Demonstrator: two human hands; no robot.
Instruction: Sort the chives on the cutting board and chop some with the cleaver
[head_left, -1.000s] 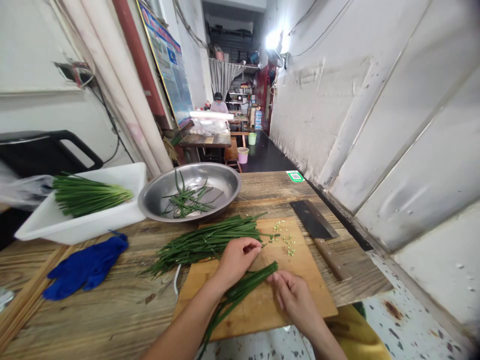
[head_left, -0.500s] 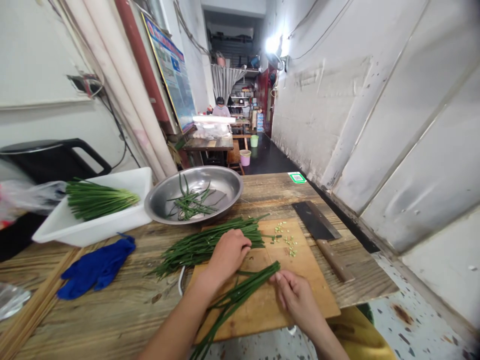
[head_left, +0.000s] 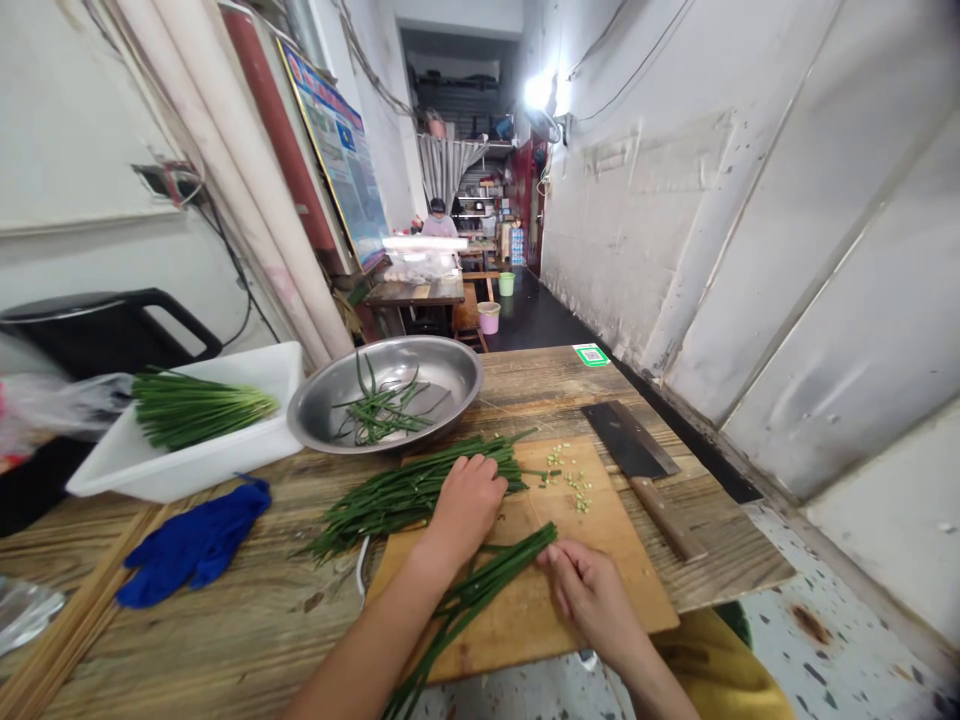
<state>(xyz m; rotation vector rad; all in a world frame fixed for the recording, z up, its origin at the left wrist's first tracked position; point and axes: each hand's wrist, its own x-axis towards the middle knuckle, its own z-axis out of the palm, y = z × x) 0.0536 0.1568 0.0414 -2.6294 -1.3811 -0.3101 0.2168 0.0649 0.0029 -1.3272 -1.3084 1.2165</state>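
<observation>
A pile of garlic chives (head_left: 405, 490) lies across the back left of the wooden cutting board (head_left: 540, 635) and onto the table. My left hand (head_left: 471, 500) rests over the pile's right part, its fingers curled down on the chives; the fingertips are partly hidden. A smaller bunch of garlic chives (head_left: 495, 580) lies slantwise nearer me, under my left forearm. At its upper right end my right hand (head_left: 589, 592) has thumb and forefinger pinched together against the stalk ends. Small pale chive bits (head_left: 579, 490) are scattered at the board's back right.
A cleaver (head_left: 641, 460) lies right of the board. Behind stands a steel bowl (head_left: 459, 385) with some chives inside. Leftward are a white tub (head_left: 157, 480) with a chive bundle, a blue glove (head_left: 199, 540) and wooden sticks (head_left: 82, 610). Far off, a person (head_left: 439, 218) sits at another table.
My left hand has shifted slightly and turned over the pile, with its fingers curled further down. My right hand stays almost still at the small bunch's end.
</observation>
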